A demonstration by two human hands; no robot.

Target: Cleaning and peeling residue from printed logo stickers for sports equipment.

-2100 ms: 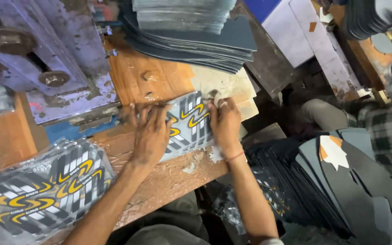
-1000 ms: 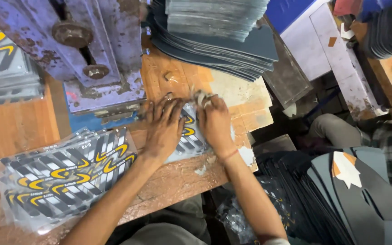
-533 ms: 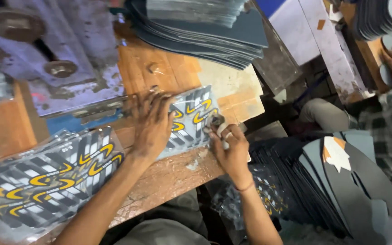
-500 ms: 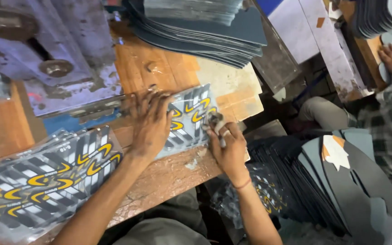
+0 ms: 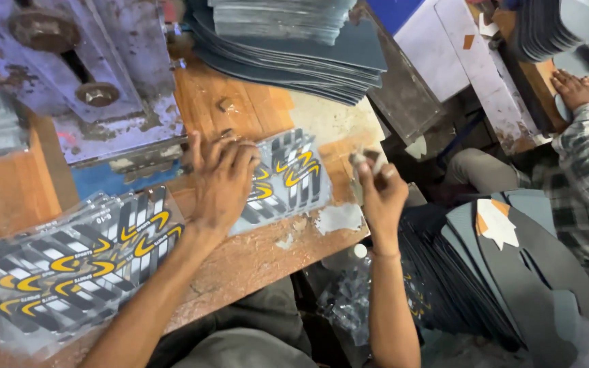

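Both arms are bare up to the elbows, with no sleeves visible. The left hand and the right hand wear no gloves. Below the hands, grey-green trousers cover the lap.

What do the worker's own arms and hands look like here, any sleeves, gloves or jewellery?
Both forearms are bare, with no sleeves in view. The left hand and right hand wear no gloves. I can make out no rings or watch; whether a thin band sits at the right wrist is unclear.
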